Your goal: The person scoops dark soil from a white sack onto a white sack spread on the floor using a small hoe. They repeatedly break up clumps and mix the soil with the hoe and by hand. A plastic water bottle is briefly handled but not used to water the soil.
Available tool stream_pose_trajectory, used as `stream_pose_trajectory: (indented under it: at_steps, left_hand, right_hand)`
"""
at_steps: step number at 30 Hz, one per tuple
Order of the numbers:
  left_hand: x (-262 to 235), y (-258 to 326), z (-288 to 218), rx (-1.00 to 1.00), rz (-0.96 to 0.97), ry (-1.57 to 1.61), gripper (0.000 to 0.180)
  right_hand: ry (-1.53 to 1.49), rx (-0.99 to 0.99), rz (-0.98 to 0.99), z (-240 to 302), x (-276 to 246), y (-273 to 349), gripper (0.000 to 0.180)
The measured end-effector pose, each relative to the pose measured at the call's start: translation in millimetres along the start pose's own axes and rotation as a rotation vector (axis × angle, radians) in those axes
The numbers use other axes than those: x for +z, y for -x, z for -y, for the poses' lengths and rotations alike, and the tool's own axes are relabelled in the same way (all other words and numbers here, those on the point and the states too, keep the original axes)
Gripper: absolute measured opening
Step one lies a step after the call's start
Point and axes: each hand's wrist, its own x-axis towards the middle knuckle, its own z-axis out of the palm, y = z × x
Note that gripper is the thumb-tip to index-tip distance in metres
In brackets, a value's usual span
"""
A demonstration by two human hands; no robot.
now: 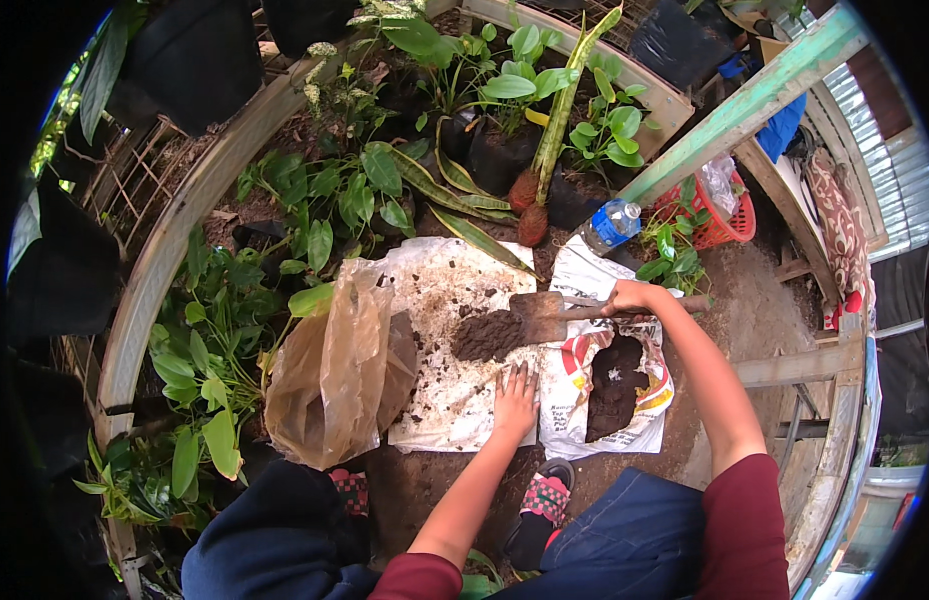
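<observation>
My right hand (630, 298) is wrapped round the wooden handle of a hand shovel (541, 318). The metal blade points left and touches a small heap of dark soil (488, 336). That heap lies on a flattened, dirt-speckled white sack (450, 405). Fingers stretched out, my left hand (515, 400) rests flat on this sack just below the soil, holding nothing. Left of the heap stands a large, crumpled, translucent brown plastic bag (330, 375); its contents are hidden. Beneath my right forearm, a printed white sack (563, 400) gapes open, showing dark soil (613, 390) inside.
A water bottle with a blue label (613, 226) lies beyond the sacks, near a red plastic basket (727, 215). Leafy potted plants (355, 200) crowd the left and far side. A green-painted wooden post (745, 105) slants across the upper right. My sandalled foot (547, 497) is close to the sacks.
</observation>
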Motion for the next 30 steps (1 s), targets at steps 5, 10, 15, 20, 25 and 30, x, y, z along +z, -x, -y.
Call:
stream_pose_trajectory:
  at_steps: [5, 10, 15, 20, 25, 30]
  left_hand:
    - [-7, -2, -4, -0.001, 0.112, -0.024, 0.064]
    - [-6, -4, -5, -0.008, 0.115, -0.015, 0.065]
    - [-11, -4, -5, -0.003, 0.128, -0.007, 0.065]
    - [-9, 3, 10, -0.089, 0.14, 0.037, 0.064]
    - [-34, 13, 31, -0.001, -0.104, 0.265, 0.063]
    - [-78, 24, 58, 0.282, -0.488, 0.566, 0.062]
  right_hand:
    - [-0.088, -0.01, 0.084, -7, 12, 7, 0.028]
    - [0.506, -0.221, -0.187, 37, 5, 16, 0.043]
    - [0.8, -0.113, -0.396, 154, 33, 84, 0.028]
    - [1.001, -0.084, -0.585, 244, 130, 120, 0.014]
    - [1.224, 0.131, -0.988, 176, 273, 17, 0.033]
    - [1.385, 0.511, -0.806, 194, 299, -2, 0.035]
